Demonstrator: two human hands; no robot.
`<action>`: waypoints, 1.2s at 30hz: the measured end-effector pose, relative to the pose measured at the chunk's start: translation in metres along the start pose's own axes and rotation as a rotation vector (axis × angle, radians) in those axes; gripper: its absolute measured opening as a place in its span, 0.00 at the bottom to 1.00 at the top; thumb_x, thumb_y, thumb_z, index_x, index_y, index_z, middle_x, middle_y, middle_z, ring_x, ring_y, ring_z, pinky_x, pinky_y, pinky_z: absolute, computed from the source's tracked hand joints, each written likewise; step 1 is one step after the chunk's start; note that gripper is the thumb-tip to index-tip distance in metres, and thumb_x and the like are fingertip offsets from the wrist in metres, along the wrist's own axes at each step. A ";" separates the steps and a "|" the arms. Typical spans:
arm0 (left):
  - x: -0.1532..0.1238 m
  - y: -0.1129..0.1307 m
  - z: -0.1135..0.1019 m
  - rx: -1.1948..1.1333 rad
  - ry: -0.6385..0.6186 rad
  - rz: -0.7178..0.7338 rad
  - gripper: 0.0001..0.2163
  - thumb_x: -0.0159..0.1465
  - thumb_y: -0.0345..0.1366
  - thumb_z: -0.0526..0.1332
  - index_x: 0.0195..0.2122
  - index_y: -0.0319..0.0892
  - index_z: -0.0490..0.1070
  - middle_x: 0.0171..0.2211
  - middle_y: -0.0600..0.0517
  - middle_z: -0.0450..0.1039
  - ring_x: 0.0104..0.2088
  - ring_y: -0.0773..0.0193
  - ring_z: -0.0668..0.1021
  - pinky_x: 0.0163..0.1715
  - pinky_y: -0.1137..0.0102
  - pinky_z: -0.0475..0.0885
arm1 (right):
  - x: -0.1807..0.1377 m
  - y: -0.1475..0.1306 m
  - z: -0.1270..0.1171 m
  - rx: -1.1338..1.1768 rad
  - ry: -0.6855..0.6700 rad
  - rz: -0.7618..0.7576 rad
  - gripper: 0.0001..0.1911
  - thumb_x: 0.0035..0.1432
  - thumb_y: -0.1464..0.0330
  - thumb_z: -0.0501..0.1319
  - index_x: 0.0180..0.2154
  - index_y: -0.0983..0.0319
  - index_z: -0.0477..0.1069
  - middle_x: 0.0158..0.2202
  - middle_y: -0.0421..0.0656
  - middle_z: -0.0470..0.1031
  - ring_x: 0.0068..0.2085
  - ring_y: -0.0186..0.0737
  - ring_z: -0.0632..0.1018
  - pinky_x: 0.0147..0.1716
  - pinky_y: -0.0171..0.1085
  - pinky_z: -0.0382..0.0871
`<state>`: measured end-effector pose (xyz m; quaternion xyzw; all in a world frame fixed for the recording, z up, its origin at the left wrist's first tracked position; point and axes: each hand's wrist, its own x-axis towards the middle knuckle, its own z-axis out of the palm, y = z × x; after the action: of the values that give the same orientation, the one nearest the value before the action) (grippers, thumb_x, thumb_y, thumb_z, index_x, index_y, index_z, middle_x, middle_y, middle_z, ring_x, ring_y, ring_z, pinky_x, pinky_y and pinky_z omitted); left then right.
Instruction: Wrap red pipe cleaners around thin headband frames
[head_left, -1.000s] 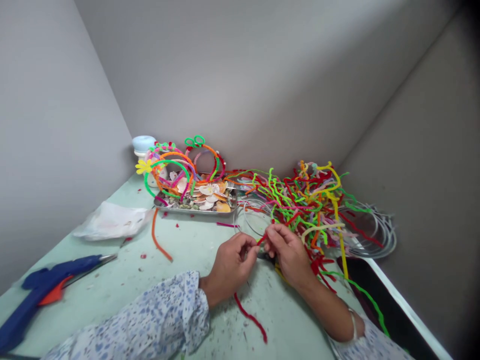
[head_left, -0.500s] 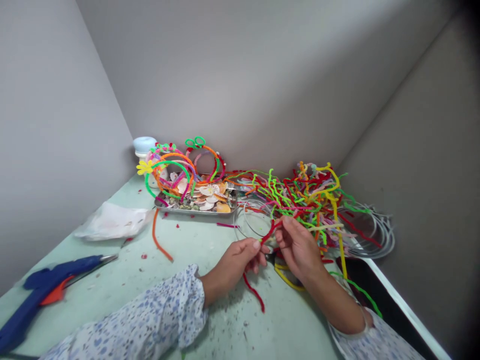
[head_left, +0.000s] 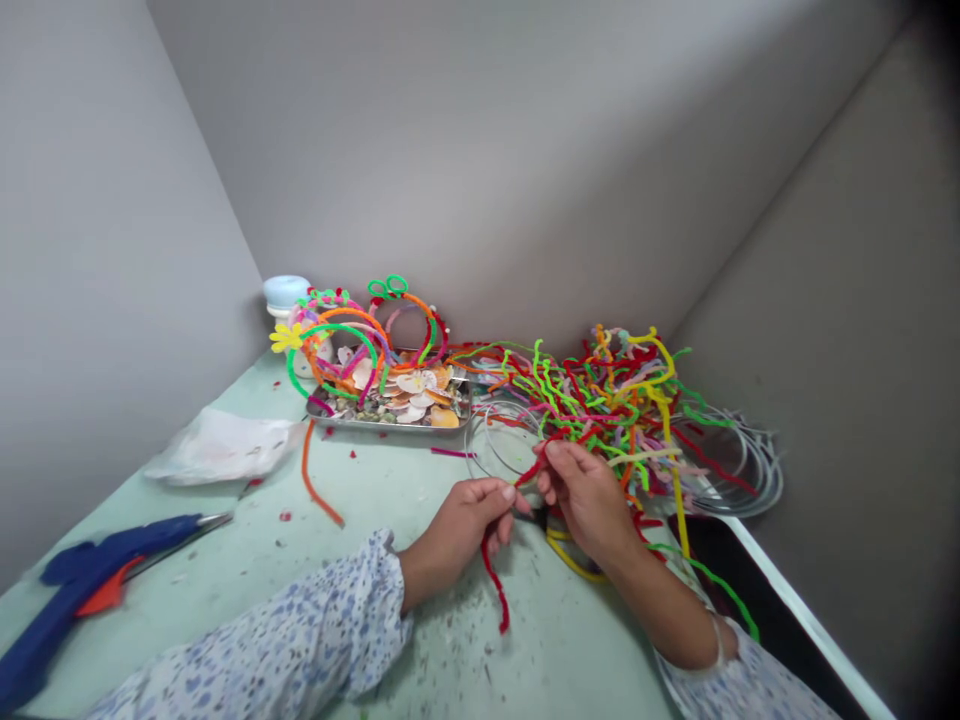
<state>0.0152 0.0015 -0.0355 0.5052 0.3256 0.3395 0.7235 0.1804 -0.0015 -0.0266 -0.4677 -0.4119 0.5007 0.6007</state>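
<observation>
Between my two hands runs a red pipe cleaner (head_left: 529, 473). My left hand (head_left: 480, 510) pinches it between thumb and forefinger, and a red tail hangs below that hand over the table. A short way up to the right, my right hand (head_left: 577, 485) is closed on the same pipe cleaner with thumb and fingertips. Wire hoops (head_left: 501, 440) lie just behind the hands. A tangled heap of coloured pipe cleaners (head_left: 577, 395) spreads behind and to the right of my right hand, and a yellow pipe cleaner (head_left: 574, 566) curves beneath it.
Pipe-cleaner-wrapped hoops (head_left: 375, 330) stand on a metal tray (head_left: 390, 428) of shells. A blue glue gun (head_left: 97, 570) lies at the left, near a clear plastic bag (head_left: 225, 450). An orange pipe cleaner (head_left: 315, 485) lies ahead. Coiled wire (head_left: 761, 465) sits at the right.
My right hand has moved slightly left and closer to my left hand. The hanging red tail has swung left and now hangs more steeply.
</observation>
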 end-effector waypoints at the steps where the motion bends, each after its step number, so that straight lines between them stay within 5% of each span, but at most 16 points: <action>1: -0.001 0.001 0.000 0.028 -0.009 -0.008 0.16 0.62 0.47 0.58 0.33 0.37 0.74 0.15 0.59 0.61 0.14 0.74 0.60 0.16 0.76 0.52 | 0.000 -0.001 0.000 0.014 0.017 -0.007 0.15 0.55 0.57 0.65 0.32 0.63 0.74 0.18 0.37 0.71 0.19 0.28 0.68 0.19 0.27 0.61; 6: -0.006 0.008 0.005 0.122 -0.093 -0.006 0.18 0.62 0.48 0.58 0.33 0.36 0.75 0.13 0.60 0.59 0.14 0.75 0.56 0.16 0.76 0.50 | -0.001 -0.008 0.007 0.202 0.047 0.045 0.13 0.51 0.59 0.68 0.29 0.62 0.73 0.18 0.36 0.69 0.19 0.26 0.66 0.17 0.25 0.59; 10: -0.006 0.009 0.006 -0.088 -0.120 -0.045 0.19 0.62 0.50 0.58 0.37 0.36 0.74 0.16 0.58 0.63 0.15 0.75 0.61 0.17 0.77 0.54 | -0.001 -0.015 0.008 0.231 0.057 0.073 0.13 0.49 0.59 0.69 0.29 0.62 0.73 0.18 0.36 0.68 0.19 0.27 0.67 0.17 0.25 0.61; 14: -0.006 0.009 0.004 -0.287 -0.220 -0.141 0.19 0.61 0.47 0.61 0.45 0.37 0.72 0.23 0.53 0.70 0.18 0.74 0.68 0.18 0.78 0.58 | 0.004 -0.026 0.002 0.208 0.141 -0.033 0.15 0.48 0.58 0.70 0.28 0.62 0.71 0.20 0.35 0.70 0.18 0.27 0.68 0.15 0.25 0.61; 18: -0.007 0.010 0.004 -0.275 -0.244 -0.174 0.16 0.56 0.40 0.67 0.42 0.36 0.73 0.23 0.53 0.71 0.17 0.75 0.67 0.19 0.78 0.59 | 0.008 -0.035 -0.004 0.172 0.183 -0.141 0.13 0.51 0.59 0.68 0.29 0.61 0.70 0.26 0.36 0.73 0.19 0.26 0.69 0.15 0.25 0.61; 25: -0.008 0.012 0.007 -0.154 -0.137 -0.060 0.20 0.63 0.49 0.56 0.36 0.34 0.75 0.14 0.60 0.55 0.15 0.75 0.56 0.17 0.75 0.51 | 0.010 -0.040 -0.008 0.152 0.190 -0.154 0.13 0.54 0.58 0.66 0.29 0.61 0.70 0.26 0.37 0.75 0.18 0.26 0.69 0.15 0.25 0.62; 36: -0.015 0.019 0.010 -0.029 -0.352 -0.014 0.22 0.65 0.50 0.54 0.35 0.34 0.76 0.12 0.61 0.52 0.13 0.75 0.53 0.16 0.75 0.49 | 0.028 -0.055 0.002 0.270 0.157 0.069 0.12 0.43 0.65 0.72 0.25 0.63 0.72 0.22 0.38 0.73 0.18 0.25 0.69 0.14 0.22 0.63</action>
<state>0.0114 -0.0112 -0.0129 0.5443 0.1923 0.2454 0.7788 0.1952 0.0227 0.0285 -0.4341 -0.2762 0.5338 0.6711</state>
